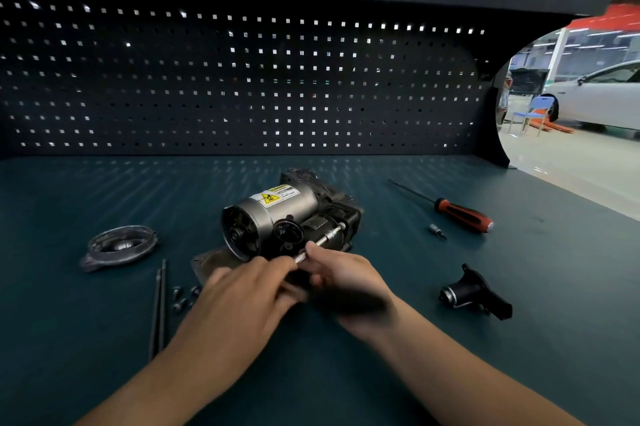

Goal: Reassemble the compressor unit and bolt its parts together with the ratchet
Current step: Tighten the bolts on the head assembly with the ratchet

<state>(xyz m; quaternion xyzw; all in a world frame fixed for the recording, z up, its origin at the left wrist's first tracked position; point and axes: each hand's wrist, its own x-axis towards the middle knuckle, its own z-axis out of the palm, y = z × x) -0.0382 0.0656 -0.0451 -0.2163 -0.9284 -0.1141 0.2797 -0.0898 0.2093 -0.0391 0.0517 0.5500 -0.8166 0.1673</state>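
The right grip (341,273) has thumb and fingertips pinched tight on the silver shaft of the ratchet (325,239), and the left grip (249,283) is curled in round the lower end of that same shaft, so both are closed on the tool, knuckles nearly touching. There's a dark blurry shape under the right one, can't really tell what it is. The shaft slants up and away from the person, and its far tip meets the black housing at the near right side of the compressor unit (287,214). The unit lies on its side on the teal surface (69,200), right in front of the grips, silver motor can up top with a yellow warning label (273,197). A flat metal plate (207,263) pokes out at its near left corner, just beside the left grip. Further left of the unit sits a round end cover (119,247), and nearer the person than that are two long thin rods (157,308) side by side, plus a few small dark bolts (181,297). Right of the unit there's an orange-and-black screwdriver (460,214), with a little bit (437,231) just beside it, and closer to the person a black fitting (474,292) with a shiny round end. Behind the unit runs a dark pegboard (242,79), and way off to its right a white car (606,96) and a blue chair (535,110).
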